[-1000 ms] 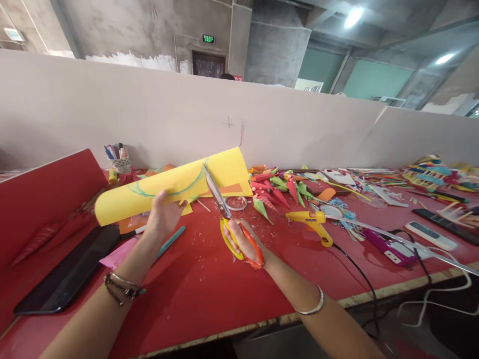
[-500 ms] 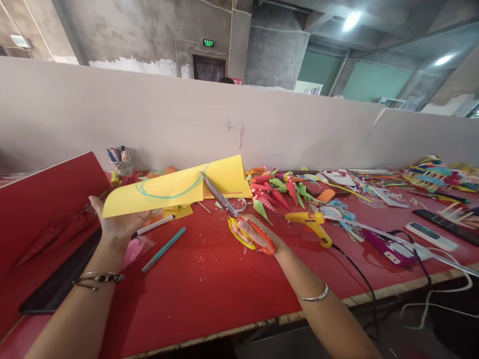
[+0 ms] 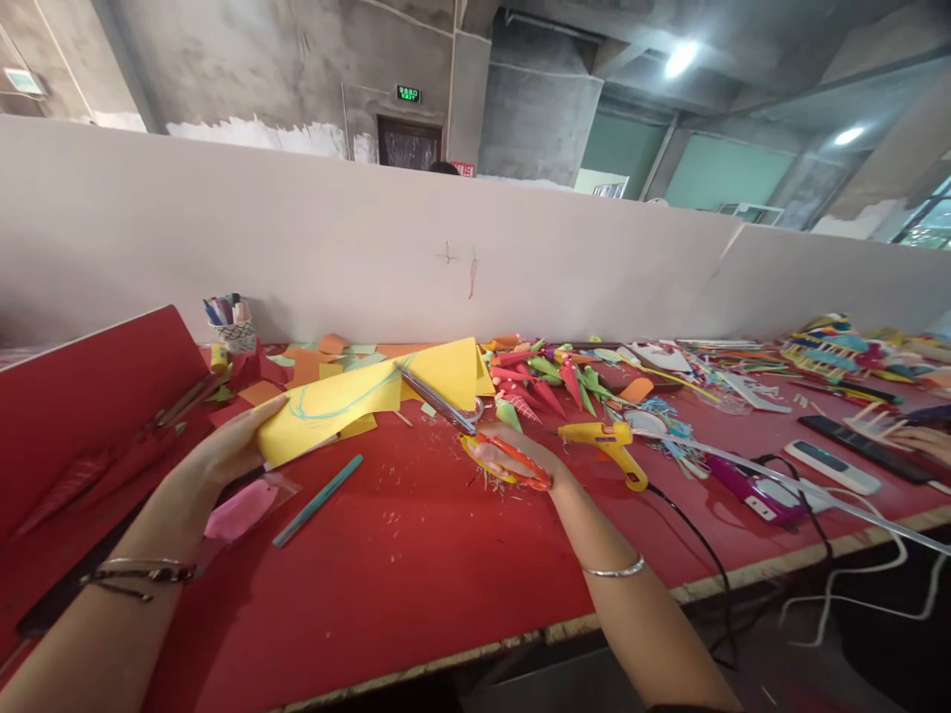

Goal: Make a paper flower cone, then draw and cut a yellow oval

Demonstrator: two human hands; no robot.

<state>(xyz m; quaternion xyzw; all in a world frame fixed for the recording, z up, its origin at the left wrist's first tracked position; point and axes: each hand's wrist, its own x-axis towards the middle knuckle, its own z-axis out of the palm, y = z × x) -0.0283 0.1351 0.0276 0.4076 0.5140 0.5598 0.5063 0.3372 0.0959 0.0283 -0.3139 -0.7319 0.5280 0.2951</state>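
Observation:
My left hand (image 3: 236, 436) grips the left end of a sheet of yellow paper (image 3: 342, 399), its thumb on top and the other fingers hidden beneath. A curved green line is drawn on the sheet, and a cut runs in from its lower edge. Scissors (image 3: 438, 399) with red and yellow handles are in my right hand (image 3: 509, 456), fingers through the loops. Their blades look nearly closed, with the tips at the green line by the cut. Below the paper lie a teal marker (image 3: 318, 500) and a pink piece in clear wrap (image 3: 242, 510).
A yellow glue gun (image 3: 609, 446) with a black cord lies right of my right hand. Behind it are red and green paper cones (image 3: 550, 376). A pen cup (image 3: 232, 325) stands at the back left. Another person's hand (image 3: 925, 436) shows at the right edge.
My left hand has turned and its thumb now presses over the paper's end. The paper sits lower, and the scissor blades have come closer together. Another person's hand has come into view on the right.

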